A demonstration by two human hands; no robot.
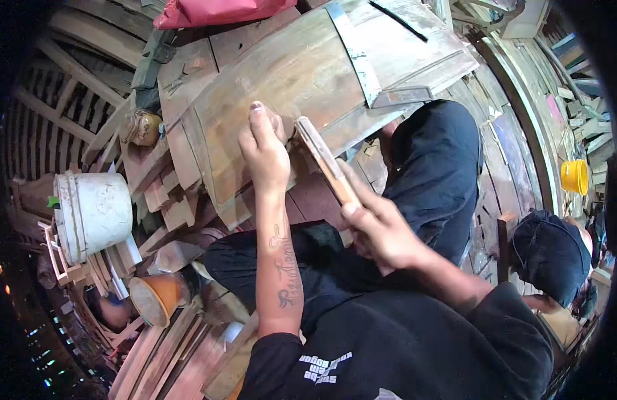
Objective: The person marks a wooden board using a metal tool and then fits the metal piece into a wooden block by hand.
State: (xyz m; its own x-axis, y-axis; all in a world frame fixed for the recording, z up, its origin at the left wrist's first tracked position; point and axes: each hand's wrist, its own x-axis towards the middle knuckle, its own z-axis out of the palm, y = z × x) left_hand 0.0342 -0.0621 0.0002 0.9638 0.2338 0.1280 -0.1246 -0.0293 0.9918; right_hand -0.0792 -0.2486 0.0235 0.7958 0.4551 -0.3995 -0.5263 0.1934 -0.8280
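Note:
My left hand is closed with its thumb up, over the near part of a wide wooden panel; whatever its fingers hold is hidden. My right hand is wrapped round a long, narrow tool with a greyish flat face and an orange-brown wooden side. The tool slants up and left, its far end close beside my left hand. A carpenter's square lies across the panel's right part, its stock along the near edge. Farther back on the panel rests a thin black stick, perhaps a pencil.
A white bucket, an orange pot and a jar stand among wood offcuts on the left. Pink-red material lies at the back. At right are a yellow bucket and another person in a dark cap.

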